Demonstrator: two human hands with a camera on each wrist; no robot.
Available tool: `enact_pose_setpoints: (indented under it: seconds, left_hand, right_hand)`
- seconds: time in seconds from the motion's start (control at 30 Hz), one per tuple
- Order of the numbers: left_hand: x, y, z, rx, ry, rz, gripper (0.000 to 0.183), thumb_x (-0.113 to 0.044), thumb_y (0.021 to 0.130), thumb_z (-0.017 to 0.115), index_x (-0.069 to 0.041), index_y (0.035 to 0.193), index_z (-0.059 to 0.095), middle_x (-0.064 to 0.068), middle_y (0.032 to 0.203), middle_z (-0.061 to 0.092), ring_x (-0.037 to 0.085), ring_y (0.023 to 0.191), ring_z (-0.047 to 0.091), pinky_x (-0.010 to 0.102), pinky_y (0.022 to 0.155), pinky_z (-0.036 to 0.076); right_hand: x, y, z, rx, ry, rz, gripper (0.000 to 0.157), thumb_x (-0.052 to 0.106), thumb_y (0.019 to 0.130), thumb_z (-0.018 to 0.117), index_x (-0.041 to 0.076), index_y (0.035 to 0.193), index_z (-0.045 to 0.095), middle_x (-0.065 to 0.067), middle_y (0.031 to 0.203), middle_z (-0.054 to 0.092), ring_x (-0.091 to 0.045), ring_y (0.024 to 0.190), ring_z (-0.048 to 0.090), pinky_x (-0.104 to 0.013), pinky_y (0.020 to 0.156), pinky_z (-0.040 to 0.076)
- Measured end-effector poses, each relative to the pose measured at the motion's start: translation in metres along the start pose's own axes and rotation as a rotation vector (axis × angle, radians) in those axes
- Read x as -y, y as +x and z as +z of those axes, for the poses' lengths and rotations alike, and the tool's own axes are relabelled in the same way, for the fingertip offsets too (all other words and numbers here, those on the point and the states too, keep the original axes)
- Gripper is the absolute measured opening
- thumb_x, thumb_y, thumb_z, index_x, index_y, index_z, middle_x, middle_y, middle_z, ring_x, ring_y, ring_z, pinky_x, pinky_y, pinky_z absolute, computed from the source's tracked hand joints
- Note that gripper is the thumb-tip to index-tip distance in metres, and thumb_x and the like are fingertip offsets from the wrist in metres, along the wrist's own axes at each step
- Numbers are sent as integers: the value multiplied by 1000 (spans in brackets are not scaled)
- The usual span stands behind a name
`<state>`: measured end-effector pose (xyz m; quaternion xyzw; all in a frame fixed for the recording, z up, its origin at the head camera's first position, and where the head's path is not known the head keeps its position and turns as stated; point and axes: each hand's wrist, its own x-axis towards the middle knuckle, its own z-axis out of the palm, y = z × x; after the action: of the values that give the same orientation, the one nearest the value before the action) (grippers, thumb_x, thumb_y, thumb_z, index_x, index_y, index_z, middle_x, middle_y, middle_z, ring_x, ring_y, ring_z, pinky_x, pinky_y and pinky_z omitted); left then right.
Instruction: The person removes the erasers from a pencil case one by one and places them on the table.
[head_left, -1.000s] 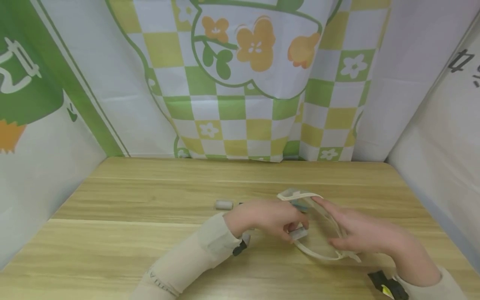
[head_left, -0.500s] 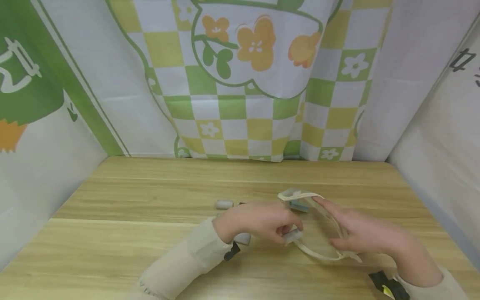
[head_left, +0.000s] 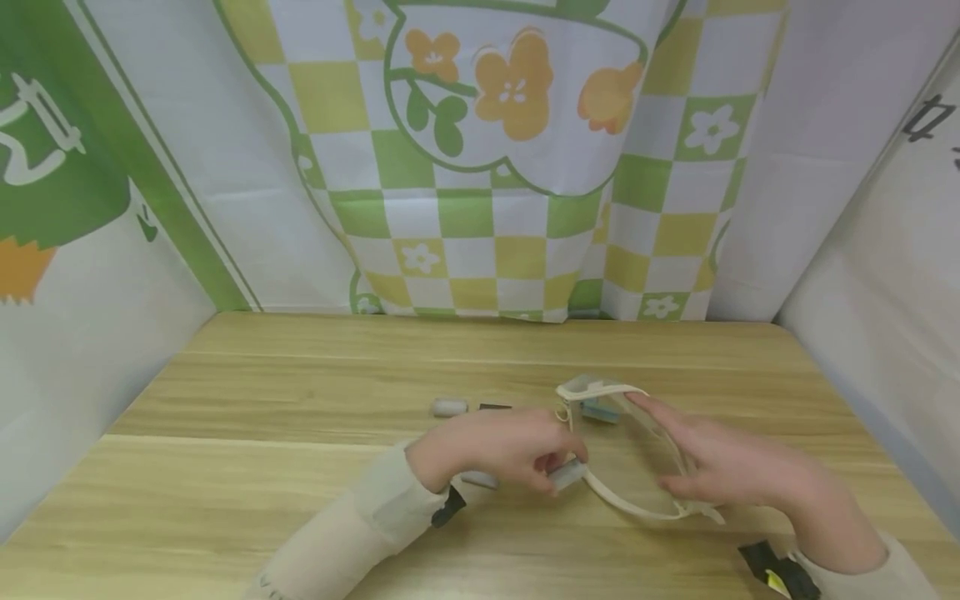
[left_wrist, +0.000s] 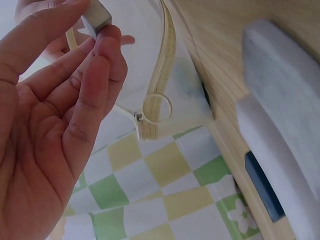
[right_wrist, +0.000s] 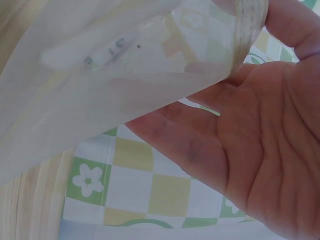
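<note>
In the head view my left hand (head_left: 498,450) pinches a small grey-white block (head_left: 567,475) between thumb and fingertips, just left of the mouth of a clear zip pouch (head_left: 630,508). The left wrist view shows one smooth end of the block (left_wrist: 96,19) poking out past the fingertips. My right hand (head_left: 738,467) holds the pouch's right rim, thumb on one side and fingers on the other, so the mouth gapes wide. A bluish piece (head_left: 598,411) shows at the pouch's far end. From the cream zipper hangs a ring pull (left_wrist: 157,107).
On the wooden table (head_left: 300,517), a pale grey piece (head_left: 450,407) and a dark flat piece (head_left: 495,407) lie beyond my left wrist. Another pale piece (head_left: 480,479) is partly hidden under it. A checked curtain (head_left: 465,217) hangs behind the table.
My left hand has drawn back leftward with the block, from over the pouch's mouth to just outside its left edge. The right hand and pouch have stayed nearly still.
</note>
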<state>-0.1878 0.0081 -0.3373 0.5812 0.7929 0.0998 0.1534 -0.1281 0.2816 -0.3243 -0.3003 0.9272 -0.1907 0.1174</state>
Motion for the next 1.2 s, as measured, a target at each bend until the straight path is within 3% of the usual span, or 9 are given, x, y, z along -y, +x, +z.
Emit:
enact_pose_setpoints:
  seconds: [0.17,0.4,0.57,0.83,1.07,1.2]
  left_hand:
    - [3,-7,0,-18,5,8,42,-14,84,77,-5,124,65,-6,79,64,-1,68,56,7,65,42]
    - [4,-19,-1,-42,-40,-7,42,-12,83,78,-6,122,66,-7,78,63,-1,68,55,6,65,43]
    - [4,-29,-5,-56,-61,-28,42,-9,83,76,-4,124,64,-5,77,63,2,67,54,8,65,44]
    - [3,-49,-10,-66,-44,-84,40,-13,87,75,-7,124,64,-8,77,61,-1,65,48,10,63,43]
    - [1,-65,-8,-74,-10,-118,42,-16,88,75,-8,127,63,-9,81,61,0,70,51,11,68,44]
    - [5,-72,-5,-95,-14,-145,41,-17,87,75,-11,126,65,-11,81,62,-1,70,51,13,67,44]
  right_hand:
    - [0,0,2,-10,1,-1,96,27,85,75,11,159,15,-24,142,52,-14,91,61,-44,86,54]
    - [-1,0,8,-17,-2,-19,97,29,84,76,9,158,16,-28,140,53,-25,100,66,-50,86,54]
    - [-2,-1,8,-13,-12,-26,98,29,85,76,8,158,14,-27,139,54,-18,94,64,-47,85,55]
    - [-5,0,7,-37,-32,-58,99,29,85,76,7,158,14,-29,143,49,-35,109,65,-55,92,51]
    - [-1,-1,4,-44,-46,-31,97,27,83,77,9,158,17,-24,140,54,-24,99,66,-51,89,53]
    - [-2,-1,4,-44,-40,-36,98,28,84,77,9,158,16,-27,141,53,-29,102,66,-53,89,53]
